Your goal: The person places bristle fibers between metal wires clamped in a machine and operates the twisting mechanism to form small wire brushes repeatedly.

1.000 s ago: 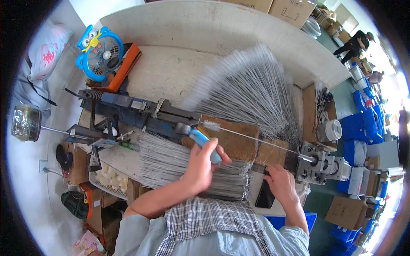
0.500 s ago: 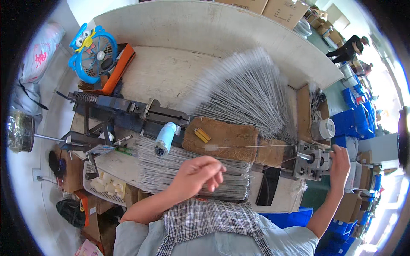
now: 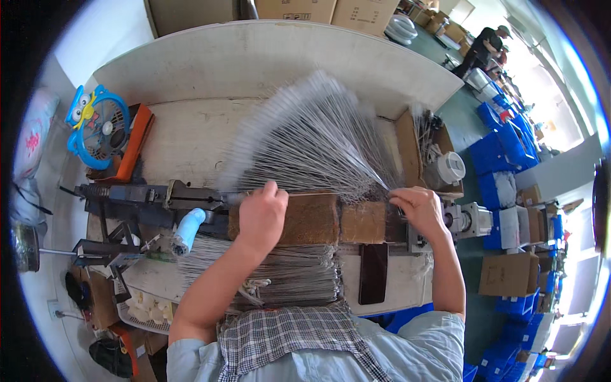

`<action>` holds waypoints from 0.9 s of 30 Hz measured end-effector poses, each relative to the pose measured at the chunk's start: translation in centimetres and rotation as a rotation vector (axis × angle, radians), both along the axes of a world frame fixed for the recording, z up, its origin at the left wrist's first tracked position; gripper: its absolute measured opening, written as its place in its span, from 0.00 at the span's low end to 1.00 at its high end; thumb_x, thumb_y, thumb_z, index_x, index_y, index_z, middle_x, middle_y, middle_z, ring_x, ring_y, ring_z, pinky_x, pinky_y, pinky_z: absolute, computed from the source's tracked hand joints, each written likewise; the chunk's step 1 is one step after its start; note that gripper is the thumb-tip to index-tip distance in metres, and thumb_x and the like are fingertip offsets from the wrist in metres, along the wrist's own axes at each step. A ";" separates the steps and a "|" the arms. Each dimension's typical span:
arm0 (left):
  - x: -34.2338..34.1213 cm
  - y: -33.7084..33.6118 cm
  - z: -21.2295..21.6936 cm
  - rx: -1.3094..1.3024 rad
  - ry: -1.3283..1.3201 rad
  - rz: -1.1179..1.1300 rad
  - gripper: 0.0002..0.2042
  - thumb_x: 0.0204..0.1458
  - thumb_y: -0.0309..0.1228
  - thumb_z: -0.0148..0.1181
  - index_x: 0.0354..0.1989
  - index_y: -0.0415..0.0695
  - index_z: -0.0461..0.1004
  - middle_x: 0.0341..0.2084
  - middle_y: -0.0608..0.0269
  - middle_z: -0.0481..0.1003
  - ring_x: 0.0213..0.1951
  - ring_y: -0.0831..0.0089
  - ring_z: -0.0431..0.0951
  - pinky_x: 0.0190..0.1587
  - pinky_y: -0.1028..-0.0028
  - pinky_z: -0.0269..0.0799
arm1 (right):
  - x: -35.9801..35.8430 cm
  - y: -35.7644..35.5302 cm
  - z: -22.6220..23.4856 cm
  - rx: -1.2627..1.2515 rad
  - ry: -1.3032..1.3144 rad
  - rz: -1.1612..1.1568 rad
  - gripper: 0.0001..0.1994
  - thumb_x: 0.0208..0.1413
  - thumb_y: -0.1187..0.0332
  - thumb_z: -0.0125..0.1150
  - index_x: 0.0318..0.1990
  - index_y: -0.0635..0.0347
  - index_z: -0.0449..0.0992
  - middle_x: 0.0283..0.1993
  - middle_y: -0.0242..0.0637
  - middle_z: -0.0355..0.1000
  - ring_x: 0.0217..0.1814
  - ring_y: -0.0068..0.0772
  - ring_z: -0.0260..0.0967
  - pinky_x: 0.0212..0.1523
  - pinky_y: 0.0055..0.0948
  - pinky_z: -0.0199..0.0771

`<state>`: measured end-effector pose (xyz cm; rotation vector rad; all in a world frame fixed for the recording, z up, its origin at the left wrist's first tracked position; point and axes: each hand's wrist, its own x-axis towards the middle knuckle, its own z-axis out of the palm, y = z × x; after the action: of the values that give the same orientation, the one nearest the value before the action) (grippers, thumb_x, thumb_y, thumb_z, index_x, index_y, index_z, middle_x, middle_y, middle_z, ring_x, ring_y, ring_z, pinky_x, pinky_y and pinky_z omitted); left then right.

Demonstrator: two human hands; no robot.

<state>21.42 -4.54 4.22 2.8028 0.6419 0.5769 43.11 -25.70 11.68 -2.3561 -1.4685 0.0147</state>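
My left hand [image 3: 262, 215] is closed over the left part of a brown padded block [image 3: 305, 219], with a thin wire brush [image 3: 312, 194] in its fingers, the stem running right along the block's far edge. My right hand [image 3: 418, 207] pinches the near ends of wires at the right tip of a fanned pile of wire brushes [image 3: 312, 153]; how many it holds I cannot tell. The pile's pale bristle ends spread toward the back. Beside my right hand is a metal clamp fixture [image 3: 468, 219]. A dark metal bar fixture [image 3: 191, 197] lies left of my left hand.
A stack of straight wires [image 3: 299, 274] lies close to my apron, a black phone [image 3: 373, 274] to its right. A blue-wrapped cylinder [image 3: 189, 230] stands near the bar. A blue fan [image 3: 98, 127], a cardboard box [image 3: 407, 143] and a white tub [image 3: 450, 167] flank the pile.
My right hand has left the clamp fixture and moved left to the pile's wire ends. My left hand has moved away from my body, over the block, and closed. The view has shifted.
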 end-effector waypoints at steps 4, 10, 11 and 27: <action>0.7 4.4 -1.9 0.180 0.080 0.142 0.02 0.39 0.23 0.55 0.24 0.42 0.71 0.26 0.60 0.68 0.34 0.65 0.72 0.30 0.68 0.72 | -0.3 1.2 1.7 -0.155 0.298 0.159 0.08 0.40 0.65 0.64 0.28 0.58 0.80 0.24 0.39 0.73 0.28 0.37 0.69 0.31 0.32 0.68; -1.5 2.1 -0.2 0.017 -0.031 0.145 0.11 0.43 0.25 0.58 0.37 0.41 0.74 0.32 0.55 0.71 0.37 0.58 0.71 0.37 0.65 0.71 | -2.8 5.5 1.8 0.042 0.295 0.309 0.07 0.34 0.69 0.67 0.24 0.59 0.79 0.21 0.35 0.72 0.25 0.35 0.66 0.28 0.30 0.66; -2.6 1.1 0.3 -0.026 -0.145 0.127 0.11 0.44 0.25 0.58 0.38 0.41 0.74 0.33 0.55 0.72 0.37 0.60 0.73 0.37 0.67 0.71 | -3.9 7.1 1.6 0.123 0.323 0.415 0.07 0.35 0.68 0.67 0.24 0.59 0.79 0.21 0.34 0.72 0.25 0.35 0.66 0.28 0.30 0.66; -12.5 1.1 3.4 -1.888 -1.157 0.490 0.15 0.52 0.38 0.55 0.31 0.35 0.74 0.21 0.57 0.74 0.21 0.76 0.72 0.26 0.77 0.69 | -15.6 20.0 -3.4 0.104 0.279 0.490 0.08 0.41 0.62 0.62 0.27 0.55 0.79 0.27 0.31 0.74 0.35 0.35 0.67 0.36 0.33 0.68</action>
<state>8.87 -3.44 7.64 0.4054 0.8026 0.8046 27.53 -5.72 8.31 -1.7761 -1.8053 0.3665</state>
